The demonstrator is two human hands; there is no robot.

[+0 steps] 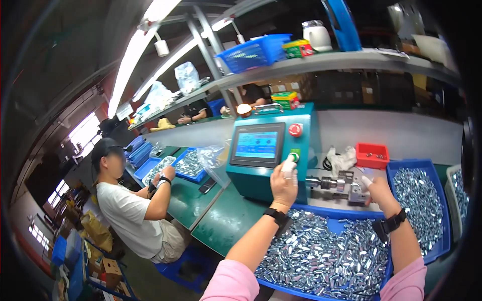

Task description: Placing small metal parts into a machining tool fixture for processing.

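Note:
My left hand (284, 184) reaches up to a green push button (295, 156) on the front of a teal machine (307, 120), a white-covered fingertip on or just at it. Beside the machine, my right hand (381, 191) is closed at a small metal fixture (357, 191), in line with the machine's metal chuck (327, 183). White covers a fingertip of that hand too; whatever it pinches is too small to make out. Below both forearms lies a blue tray (321, 209) full of short shiny metal pieces (321, 256). Dark bands circle both wrists.
A lit touchscreen (257, 144) and a red stop button (295, 130) are on the machine. Another blue tray of metal pieces (419, 208) and a red bin (372, 155) stand at right. To the left, a co-worker (133, 210) handles parts at the green bench (221, 228). A shelf (291, 62) runs overhead.

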